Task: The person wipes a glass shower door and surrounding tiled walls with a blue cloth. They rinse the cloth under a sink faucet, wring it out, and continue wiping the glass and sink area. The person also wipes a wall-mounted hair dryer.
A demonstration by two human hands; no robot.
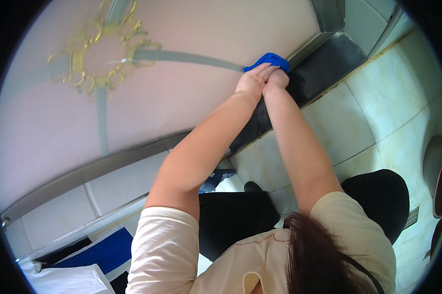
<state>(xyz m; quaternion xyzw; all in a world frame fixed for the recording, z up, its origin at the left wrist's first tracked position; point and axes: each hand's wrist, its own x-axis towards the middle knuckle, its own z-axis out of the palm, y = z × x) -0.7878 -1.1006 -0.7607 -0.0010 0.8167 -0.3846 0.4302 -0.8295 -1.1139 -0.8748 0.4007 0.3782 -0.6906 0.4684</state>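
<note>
Both arms reach forward to the lower edge of a frosted glass door panel point(191, 99), beside its metal frame. My left hand point(254, 79) lies with fingers extended over a blue cloth point(270, 58) and touches the other hand. My right hand point(278, 78) is bent over the same cloth, its fingers mostly hidden. The cloth is bunched against the panel's edge, where a grey stripe meets it. A gold ornamental ring point(101, 57) decorates the panel to the left.
A dark stone threshold point(322, 64) runs below the panel, bordering marble-look floor tiles point(338, 114). A metal rail point(96, 163) edges the panel. Blue and white fabrics point(100, 253) hang at lower left. A floor drain point(412, 217) and dark objects stand at right.
</note>
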